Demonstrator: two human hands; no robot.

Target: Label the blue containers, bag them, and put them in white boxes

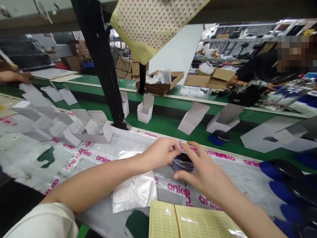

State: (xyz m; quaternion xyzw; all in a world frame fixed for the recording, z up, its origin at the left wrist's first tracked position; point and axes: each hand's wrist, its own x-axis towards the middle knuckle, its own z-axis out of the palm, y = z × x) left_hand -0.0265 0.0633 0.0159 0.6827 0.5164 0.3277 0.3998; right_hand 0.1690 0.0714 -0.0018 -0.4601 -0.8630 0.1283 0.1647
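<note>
A round black-and-blue item in a clear plastic bag [183, 162] is on the covered bench between my hands. My left hand [162, 152] is closed in a pinch at the bag's left edge; its fingertips partly hide what they grip. Curved around the item from the right, my right hand [204, 168] has its thumb on the near side and its fingers on the far side. A stack of clear plastic bags [135, 193] lies under my left forearm. Yellow label sheets [198, 221] lie nearest me, below my right wrist.
Open white boxes [99, 127] stand grouped at left; others, like one box [145, 109], sit along the green conveyor [163, 124]. Several black-and-blue round items [284, 170] line the right. A black post [100, 62] rises ahead. A co-worker's arm [257, 67] is across the belt, another person's hand [15, 77] far left.
</note>
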